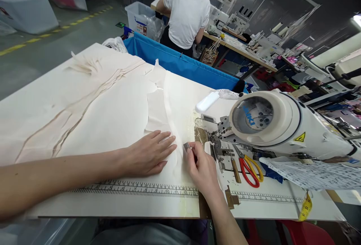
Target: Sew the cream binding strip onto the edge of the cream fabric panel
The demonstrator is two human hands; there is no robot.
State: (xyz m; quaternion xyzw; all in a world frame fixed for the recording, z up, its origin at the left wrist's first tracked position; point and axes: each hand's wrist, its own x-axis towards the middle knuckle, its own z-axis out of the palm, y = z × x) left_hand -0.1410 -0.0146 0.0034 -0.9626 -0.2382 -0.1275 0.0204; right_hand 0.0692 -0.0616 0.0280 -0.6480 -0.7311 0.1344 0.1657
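Note:
My left hand (152,154) lies flat, palm down, on cream fabric (159,111) with its fingers pointing right. Just right of it, my right hand (200,164) pinches a small metal piece (186,146) between thumb and fingers, beside the fabric's edge. The white sewing machine (267,121) stands to the right of my right hand. Stacked layers of cream fabric (90,104) spread over the left part of the white table (113,207). A printed ruler (146,191) runs along the front edge, below both hands.
Red and yellow scissors (249,170), a wooden-handled tool (235,170) and a yellow tape measure (305,207) lie right of my right hand. A white object (207,102) sits behind the needle area. A blue cloth bin (180,64) borders the far edge; a person (187,15) works beyond it.

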